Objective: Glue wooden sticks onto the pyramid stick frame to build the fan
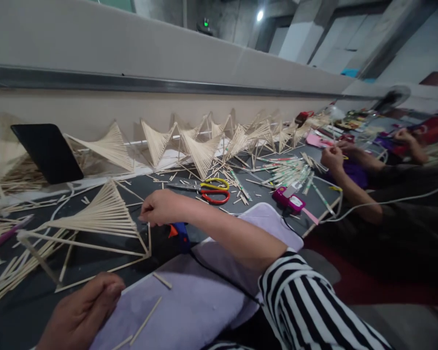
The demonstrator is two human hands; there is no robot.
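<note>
My right hand point(160, 208) reaches across with its fingers pinched at the right corner of a twisted stick model point(98, 214). What sits between those fingertips is hidden. The model is made of thin wooden sticks laid in a fan over a stick frame. Closer to me, my left hand point(85, 308) is closed with its fingers curled, just in front of the model, and no object shows in it. A blue glue gun point(182, 237) with an orange trigger lies just below my right wrist, its dark cord running toward me over a lilac cushion point(190, 291).
Scissors point(215, 189) with red and yellow handles lie beyond my forearm. Several finished stick models point(200, 148) line the wall. A black tablet point(47, 151) leans at left. Loose sticks, patterned strips point(292, 170) and a magenta box point(289, 200) lie around. A co-worker's hands point(334, 156) are at right.
</note>
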